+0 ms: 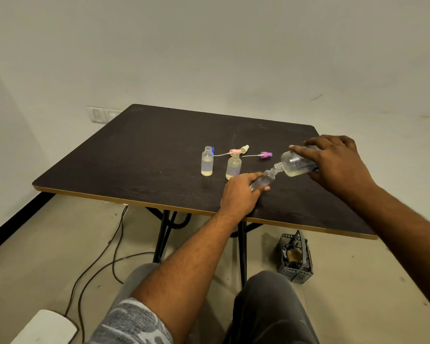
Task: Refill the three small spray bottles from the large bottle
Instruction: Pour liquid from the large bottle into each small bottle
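Right hand (338, 167) wraps the light, slippery big bottle (294, 165), tilted toward 8 o'clock; left hand (241, 194) pinches the small bottle (262, 181).

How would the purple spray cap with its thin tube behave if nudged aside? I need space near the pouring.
The purple spray cap lies on its side on the table, so its round head would probably roll or pivot. Its thin tube looks flexible and may bend. It seems very light, so a slight brush could send it skidding.

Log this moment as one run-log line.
step: pouring | right hand: tilts large bottle | left hand: holds third small bottle | two small bottles: upright, uncapped
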